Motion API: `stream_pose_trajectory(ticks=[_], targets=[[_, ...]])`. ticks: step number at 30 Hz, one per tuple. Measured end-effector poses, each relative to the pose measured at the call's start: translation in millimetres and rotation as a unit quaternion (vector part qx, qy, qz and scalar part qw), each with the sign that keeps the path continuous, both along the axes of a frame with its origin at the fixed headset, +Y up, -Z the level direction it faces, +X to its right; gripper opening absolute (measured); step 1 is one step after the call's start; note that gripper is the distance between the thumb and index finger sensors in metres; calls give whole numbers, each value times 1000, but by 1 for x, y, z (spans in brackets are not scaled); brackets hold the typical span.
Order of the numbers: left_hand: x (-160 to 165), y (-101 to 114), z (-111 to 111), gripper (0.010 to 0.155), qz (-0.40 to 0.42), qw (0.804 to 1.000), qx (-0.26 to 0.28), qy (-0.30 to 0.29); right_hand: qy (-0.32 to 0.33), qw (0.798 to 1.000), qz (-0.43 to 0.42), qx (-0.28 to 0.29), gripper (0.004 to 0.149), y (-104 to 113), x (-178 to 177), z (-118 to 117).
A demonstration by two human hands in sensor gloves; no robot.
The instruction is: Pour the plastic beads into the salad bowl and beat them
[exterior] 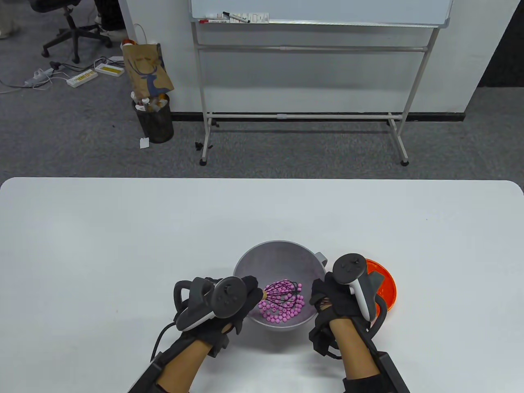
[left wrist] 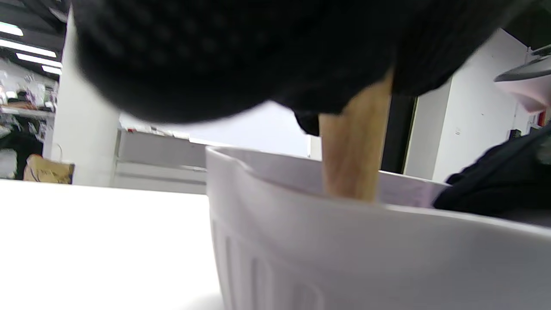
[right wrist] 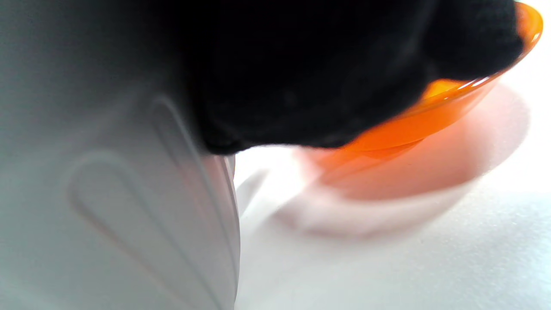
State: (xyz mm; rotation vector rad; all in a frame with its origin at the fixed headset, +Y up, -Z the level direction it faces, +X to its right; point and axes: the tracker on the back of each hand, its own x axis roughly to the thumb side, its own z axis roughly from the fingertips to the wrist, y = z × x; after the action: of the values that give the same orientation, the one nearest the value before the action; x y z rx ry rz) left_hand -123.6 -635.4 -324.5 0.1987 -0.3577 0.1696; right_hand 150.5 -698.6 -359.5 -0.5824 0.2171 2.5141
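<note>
A grey salad bowl (exterior: 282, 254) stands near the table's front edge and holds several pink beads (exterior: 282, 313). A black wire whisk (exterior: 282, 292) with a wooden handle (left wrist: 353, 142) dips into the beads. My left hand (exterior: 241, 297) grips that handle at the bowl's left rim (left wrist: 267, 172). My right hand (exterior: 327, 297) holds the bowl's right side, its glove (right wrist: 310, 69) pressed against the ribbed outer wall (right wrist: 107, 193). The right fingers are hidden in the wrist view by the glove's dark bulk.
An orange dish (exterior: 382, 286) sits just right of the bowl, partly behind my right hand, also close in the right wrist view (right wrist: 430, 116). The white table (exterior: 123, 245) stretches left and back. Beyond it stand a whiteboard frame (exterior: 303, 114) and a bin (exterior: 155, 118).
</note>
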Motion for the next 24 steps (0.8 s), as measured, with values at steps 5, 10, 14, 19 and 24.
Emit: stream_pose_trajectory(ticks=[5, 10, 14, 19, 24], targets=[[-3, 7, 2, 45, -36, 999, 26, 21, 0, 1000, 0, 0, 51, 0, 0, 0], [-3, 20, 6, 43, -71, 997, -2, 22, 0, 1000, 0, 0, 51, 0, 0, 0], [-3, 31, 11, 44, -71, 997, -41, 3, 0, 1000, -1, 0, 51, 0, 0, 0], [-2, 29, 11, 44, -18, 994, -88, -59, 0, 1000, 0, -1, 51, 0, 0, 0], [8, 14, 9, 45, -4, 997, -57, -58, 0, 1000, 1, 0, 51, 0, 0, 0]])
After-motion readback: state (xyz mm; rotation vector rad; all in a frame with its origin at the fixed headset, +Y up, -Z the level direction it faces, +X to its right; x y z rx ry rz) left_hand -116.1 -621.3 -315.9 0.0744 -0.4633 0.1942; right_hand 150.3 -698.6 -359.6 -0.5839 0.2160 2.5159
